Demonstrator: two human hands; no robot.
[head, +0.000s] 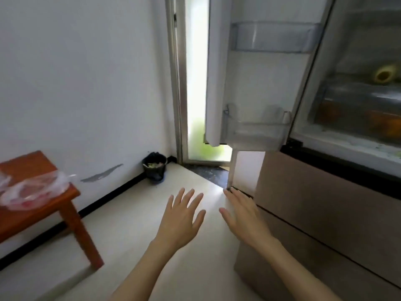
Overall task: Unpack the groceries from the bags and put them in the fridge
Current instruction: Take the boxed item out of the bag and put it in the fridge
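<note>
Left hand [181,221] grip wide, fingers spread, holding nothing, above pale floor [138,224]. Right hand [243,216] grip wide too, fingers straight, beside lower fridge [321,205] front; contact unclear. Fridge door [256,83] open, door bins bare. Blurred produce on inner shelf [360,105]. Plastic bag [32,190] with red contents on wooden desk [32,161], far left. Black bin [154,168] in corner.

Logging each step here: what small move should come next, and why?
Probably turn left and reach for the plastic bag on the wooden table: both the left hand and right hand are empty, and the fridge door already stands open.
</note>
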